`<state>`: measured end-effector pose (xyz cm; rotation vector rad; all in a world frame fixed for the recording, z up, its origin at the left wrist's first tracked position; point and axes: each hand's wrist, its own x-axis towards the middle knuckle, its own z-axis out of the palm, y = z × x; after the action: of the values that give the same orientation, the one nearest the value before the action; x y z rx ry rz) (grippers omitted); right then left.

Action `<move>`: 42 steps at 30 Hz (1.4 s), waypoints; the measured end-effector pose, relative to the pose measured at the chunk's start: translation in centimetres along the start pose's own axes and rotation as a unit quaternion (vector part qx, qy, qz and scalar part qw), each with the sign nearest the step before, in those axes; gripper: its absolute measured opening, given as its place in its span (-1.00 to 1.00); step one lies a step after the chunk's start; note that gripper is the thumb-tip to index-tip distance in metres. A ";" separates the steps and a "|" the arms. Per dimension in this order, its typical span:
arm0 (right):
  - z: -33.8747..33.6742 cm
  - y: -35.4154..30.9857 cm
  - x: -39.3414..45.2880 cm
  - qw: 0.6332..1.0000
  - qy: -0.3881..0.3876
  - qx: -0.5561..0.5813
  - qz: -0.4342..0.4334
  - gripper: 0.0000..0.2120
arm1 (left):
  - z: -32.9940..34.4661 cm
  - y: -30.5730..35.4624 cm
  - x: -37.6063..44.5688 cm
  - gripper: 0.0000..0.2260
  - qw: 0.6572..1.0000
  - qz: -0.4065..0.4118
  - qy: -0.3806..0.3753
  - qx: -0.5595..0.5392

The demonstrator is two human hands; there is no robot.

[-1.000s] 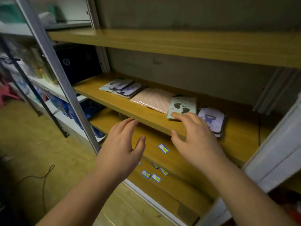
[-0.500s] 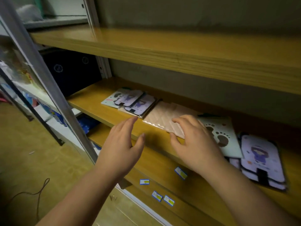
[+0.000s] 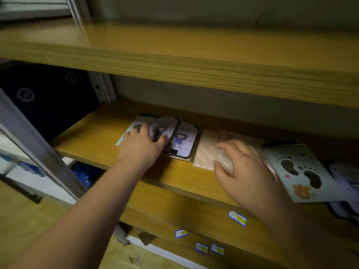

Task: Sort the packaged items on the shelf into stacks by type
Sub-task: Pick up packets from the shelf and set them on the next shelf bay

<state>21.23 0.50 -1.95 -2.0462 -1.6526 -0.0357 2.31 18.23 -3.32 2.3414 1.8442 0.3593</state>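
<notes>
On the wooden shelf (image 3: 93, 140) lie flat packs. My left hand (image 3: 142, 147) is on the left group, thumb and forefinger closed around a purple cartoon pack (image 3: 165, 129). That pack lies over a pale footprint pack (image 3: 134, 124) and beside another purple pack (image 3: 184, 138). My right hand (image 3: 246, 171) rests on a pink ribbed pack (image 3: 206, 152), fingers on top and thumb at its front edge. Right of it lies a second footprint pack (image 3: 303, 171), then more purple packs (image 3: 347, 183) at the frame's edge.
The upper shelf board (image 3: 174, 61) hangs low over the packs. A grey metal upright (image 3: 38, 150) slants at the left, with dark boxes (image 3: 44, 98) behind it. Small blue-and-white labels (image 3: 238, 218) sit on the lower shelf front.
Both hands have moved forward onto the shelf. The left hand went from hovering at the edge to gripping the purple pack. The right thumb has closed on the pink pack's edge. The view moved closer.
</notes>
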 end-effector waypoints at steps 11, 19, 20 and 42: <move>1.9 -2.5 0.6 0.999 0.018 -0.012 0.044 -0.59 | -1.0 -1.7 2.5 -0.31 0.978 0.046 -0.003 -0.206; 1.0 -1.3 0.0 0.993 0.032 -0.039 0.102 -0.61 | -1.6 0.3 0.6 -0.69 0.817 -0.007 -0.124 -0.563; 0.8 -1.0 -0.2 0.992 0.036 -0.041 0.112 -0.61 | -1.6 0.8 0.1 -0.67 0.801 -0.006 -0.140 -0.583; -7.2 10.8 -3.3 0.880 -0.062 -0.220 0.417 0.00 | 0.8 10.8 -5.7 -0.72 0.684 0.039 -0.324 -0.652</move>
<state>32.38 -6.78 -0.64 -3.0059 -0.7222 0.0214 11.34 10.16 -1.88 1.2008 0.6311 0.5077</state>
